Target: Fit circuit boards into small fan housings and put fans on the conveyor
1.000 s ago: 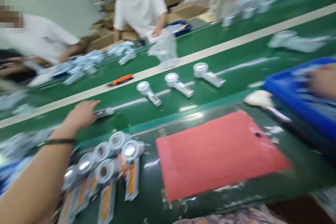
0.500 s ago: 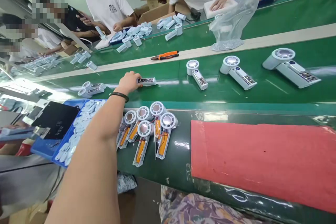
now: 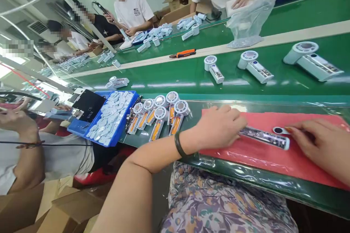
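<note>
Handle piece [image 3: 264, 137], long and narrow with a dark board-like face up, lies flat on the red mat [image 3: 273, 164] at the near edge of the bench, between the person's two hands. A small ring [image 3: 279, 130] sits on the mat touching or just beside its right end; can't tell which.

Step in hand, as a judgement: positioning the piece on the mat, one hand steadying while the other works the right end. Further handling calls for the left end staying pinned flat and a fine fingertip touch at the ring end.

Left hand [image 3: 220, 127]: palm down, fingers curled over the left end and clamped on it. Forearm comes in from lower left, with a black wristband [image 3: 179, 145] at the wrist.

Right hand [image 3: 319, 143]: enters from the right, palm down and low. Fingers are stretched out and not closed on anything, with the tips at the ring and the right end of the piece.

Left of the mat is a cluster of open fan units [image 3: 161, 116] with orange insides, then a blue tray [image 3: 79, 128] of small pale parts. Closed fans [image 3: 254, 65] lie spaced on the green belt [image 3: 177, 78] behind, with orange pliers [image 3: 182, 53] and a plastic bag [image 3: 248, 18] further back. Other people work at the far side and at left
</note>
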Tool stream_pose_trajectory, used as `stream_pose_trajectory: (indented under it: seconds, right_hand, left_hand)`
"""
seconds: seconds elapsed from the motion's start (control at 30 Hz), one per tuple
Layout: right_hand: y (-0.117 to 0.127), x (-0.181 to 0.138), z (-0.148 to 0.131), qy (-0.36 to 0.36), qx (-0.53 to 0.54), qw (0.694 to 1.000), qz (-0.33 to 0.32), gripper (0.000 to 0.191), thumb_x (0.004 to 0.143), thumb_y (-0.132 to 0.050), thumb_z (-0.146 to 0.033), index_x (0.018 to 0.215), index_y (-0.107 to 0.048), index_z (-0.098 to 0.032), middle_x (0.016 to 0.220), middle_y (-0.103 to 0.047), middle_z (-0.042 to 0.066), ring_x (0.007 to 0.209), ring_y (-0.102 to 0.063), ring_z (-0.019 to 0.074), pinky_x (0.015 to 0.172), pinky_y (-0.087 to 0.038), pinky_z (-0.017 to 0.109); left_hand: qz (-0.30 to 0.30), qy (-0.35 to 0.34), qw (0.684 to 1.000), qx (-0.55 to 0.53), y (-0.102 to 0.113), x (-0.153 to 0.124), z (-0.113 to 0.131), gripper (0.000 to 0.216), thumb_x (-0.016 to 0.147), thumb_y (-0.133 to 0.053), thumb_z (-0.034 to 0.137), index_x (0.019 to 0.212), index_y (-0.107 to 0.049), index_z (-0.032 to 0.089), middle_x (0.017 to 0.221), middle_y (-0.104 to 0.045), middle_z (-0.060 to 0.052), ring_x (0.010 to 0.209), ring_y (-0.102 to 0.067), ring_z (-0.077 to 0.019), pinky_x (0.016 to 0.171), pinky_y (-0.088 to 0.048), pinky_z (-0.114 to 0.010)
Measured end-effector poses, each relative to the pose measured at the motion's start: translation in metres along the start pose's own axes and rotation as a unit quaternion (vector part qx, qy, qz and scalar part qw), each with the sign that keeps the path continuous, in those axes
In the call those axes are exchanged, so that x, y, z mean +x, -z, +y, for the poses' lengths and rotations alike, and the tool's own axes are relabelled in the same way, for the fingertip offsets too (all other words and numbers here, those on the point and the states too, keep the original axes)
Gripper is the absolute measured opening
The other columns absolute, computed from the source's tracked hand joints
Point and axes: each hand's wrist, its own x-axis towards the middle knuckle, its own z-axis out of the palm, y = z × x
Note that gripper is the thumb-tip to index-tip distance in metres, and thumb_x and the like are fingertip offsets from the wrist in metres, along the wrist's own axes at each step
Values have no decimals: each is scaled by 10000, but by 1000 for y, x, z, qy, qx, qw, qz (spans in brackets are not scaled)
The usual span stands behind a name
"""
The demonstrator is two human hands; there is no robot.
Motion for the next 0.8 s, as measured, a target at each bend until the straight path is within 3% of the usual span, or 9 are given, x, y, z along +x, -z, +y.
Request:
stream_pose_trajectory:
  seconds: [0.1, 0.17, 0.23, 0.37, 0.47, 0.6, 0.8]
  right_hand:
    - [7, -3, -20, 9, 24, 999, 22, 362, 948, -456, -495, 885, -724, -261, 1097, -688, 163, 967, -673, 332, 777, -551, 492]
    - [13, -2, -28, 11, 57, 998, -14, 288, 942, -530, -420, 1055, -728, -244, 1151, -685, 135, 1017, -673, 314, 823, -562, 462]
    - [21, -2, -30, -1, 63, 997, -33, 208, 926, -593, -342, 1046, -716, -226, 1154, -687, 123, 1020, -680, 288, 839, -559, 416]
    - [40, -8, -46, -25, 102, 994, -25, 192, 968, -559, -269, 1068, -720, -239, 1015, -722, 56, 826, -672, 202, 699, -506, 313]
    - [47, -13, -72, 40, 150, 988, -3, 210, 994, -549, -305, 1082, -723, -228, 929, -697, 34, 716, -613, 156, 649, -454, 282]
    - [40, -10, -98, 114, 114, 987, -19, 239, 1015, -516, -312, 1002, -726, -200, 895, -669, 57, 773, -595, 180, 636, -409, 297]
    - [32, -3, -94, 117, 147, 981, -50, 275, 1031, -484, -334, 954, -712, -202, 907, -660, 74, 840, -622, 211, 699, -474, 335]
  left_hand:
    - [-16, -6, 999, -52, -23, 1, 14, 208, 955, -636, 340, 1069, -667, 168, 1059, -666, -108, 1016, -592, -272, 822, -496, -402]
    - [2, 6, 996, -87, -30, 2, 11, 230, 936, -676, 347, 1089, -666, 175, 1086, -661, -110, 1024, -592, -274, 875, -511, -430]
    - [24, 10, 992, -125, -32, 3, 4, 263, 921, -699, 347, 1125, -661, 184, 1112, -658, -108, 1031, -592, -276, 898, -522, -445]
    - [57, 5, 984, -167, -33, 2, -3, 276, 921, -690, 324, 1161, -655, 193, 1129, -667, -107, 1037, -599, -283, 908, -531, -466]
    - [92, -7, 977, -194, -33, 0, -1, 279, 924, -694, 325, 1164, -645, 190, 1122, -675, -100, 1045, -609, -276, 911, -533, -454]
    - [144, -30, 961, -235, -35, 0, 3, 265, 947, -679, 348, 1157, -624, 196, 1142, -701, -95, 1093, -628, -269, 984, -516, -463]
    - [139, -12, 954, -266, -36, 2, 9, 130, 991, -541, 220, 1033, -660, 190, 1028, -724, -83, 1007, -658, -239, 899, -533, -416]
